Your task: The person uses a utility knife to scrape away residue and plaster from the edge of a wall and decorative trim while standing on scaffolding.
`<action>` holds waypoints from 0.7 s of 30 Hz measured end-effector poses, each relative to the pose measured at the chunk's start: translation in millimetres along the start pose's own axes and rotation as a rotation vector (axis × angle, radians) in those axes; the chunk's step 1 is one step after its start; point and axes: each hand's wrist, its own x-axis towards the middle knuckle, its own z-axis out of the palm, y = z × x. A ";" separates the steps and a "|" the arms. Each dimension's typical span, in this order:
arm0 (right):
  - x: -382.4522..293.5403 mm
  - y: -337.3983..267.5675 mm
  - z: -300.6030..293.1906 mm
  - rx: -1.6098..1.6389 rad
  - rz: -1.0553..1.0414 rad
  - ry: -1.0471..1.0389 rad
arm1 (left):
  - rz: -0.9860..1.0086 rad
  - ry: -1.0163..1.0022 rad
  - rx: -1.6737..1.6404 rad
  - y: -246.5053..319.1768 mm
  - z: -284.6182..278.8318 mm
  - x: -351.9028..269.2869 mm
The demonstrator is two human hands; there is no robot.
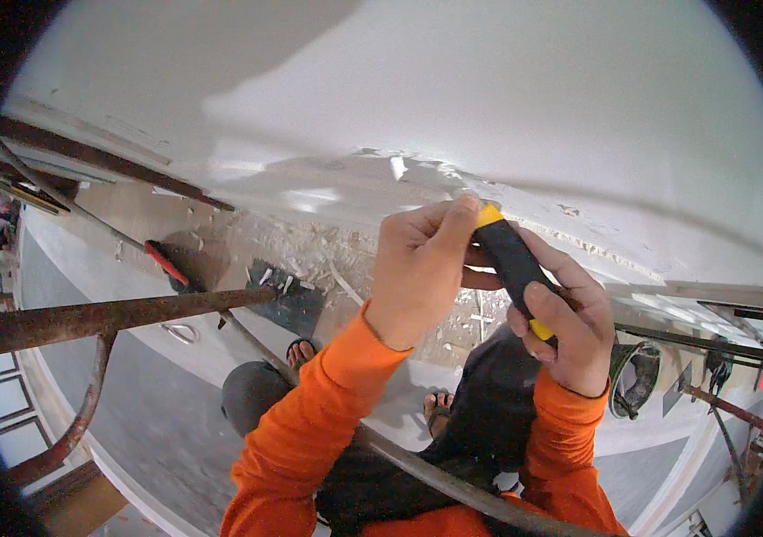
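A hand tool with a black handle and yellow ends (512, 258), possibly a utility knife or scraper, is tilted in front of the white wall (489, 101). My right hand (566, 309) grips its handle, thumb on the near side and fingers wrapped behind. At the upper yellow end, the thumb and bent fingers of my left hand (421, 268) pinch the tool's front part. Those fingers hide whatever blade is there. Just beyond them, a strip of peeling paint or plaster (398, 168) hangs from a rough, flaking line along the wall.
A rusty scaffold tube (119, 315) juts in from the left, and another metal tube (435, 473) crosses before my body. Pale scraps litter the brown boards (287, 241) below. A bucket (635, 379) stands at right; a red-edged object (166, 265) lies at left.
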 end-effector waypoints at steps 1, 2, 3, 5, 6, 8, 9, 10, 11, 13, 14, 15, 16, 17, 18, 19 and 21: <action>-2.1 -1.6 2.8 -0.012 -0.009 0.022 | -0.017 -0.026 -0.023 -2.4 -0.4 0.1; -4.7 -2.2 4.8 -0.024 -0.018 0.043 | -0.034 -0.052 -0.046 -6.2 -1.9 0.5; -10.4 -3.1 -2.5 -0.034 -0.027 0.061 | -0.050 -0.096 -0.079 -8.6 2.9 2.8; -21.1 5.4 -15.1 -0.038 -0.037 0.058 | -0.075 -0.130 -0.026 -7.7 4.4 -5.3; -24.8 10.6 -9.6 -0.051 -0.068 0.140 | -0.053 -0.148 0.005 -12.8 2.9 -8.2; -19.5 5.1 -4.7 -0.075 -0.035 0.035 | 0.046 -0.093 0.071 -17.1 -1.4 -13.9; -16.1 3.6 -2.5 -0.087 -0.015 -0.009 | 0.088 -0.030 0.057 -14.8 -6.3 -14.6; -8.4 1.2 0.9 -0.156 -0.020 -0.058 | 0.127 0.025 0.043 -11.4 -10.2 -14.1; 1.0 -0.1 5.3 -0.178 -0.030 -0.098 | 0.163 0.080 0.030 -9.5 -14.5 -12.4; 18.0 -1.8 18.8 -0.203 -0.050 -0.203 | 0.190 0.131 -0.003 -3.0 -29.0 -5.3; 22.9 -2.2 25.9 -0.197 -0.040 -0.209 | 0.203 0.160 -0.016 -0.8 -33.6 -2.0; 26.9 -4.4 31.7 -0.191 -0.032 -0.212 | 0.216 0.162 -0.019 1.4 -32.9 0.6; 27.9 -5.6 33.4 -0.186 -0.024 -0.214 | 0.228 0.163 -0.022 3.4 -31.6 2.6; 26.9 -4.6 31.3 -0.180 -0.026 -0.200 | 0.240 0.164 -0.026 4.4 -30.2 4.3; 26.7 -2.5 29.5 -0.171 -0.030 -0.188 | 0.217 0.140 -0.037 5.3 -29.7 5.8; 26.1 -1.3 27.7 -0.163 -0.034 -0.176 | 0.194 0.115 -0.049 5.5 -28.9 7.2; 24.3 -0.1 26.3 -0.156 -0.060 -0.173 | 0.178 0.083 -0.064 4.6 -29.0 9.3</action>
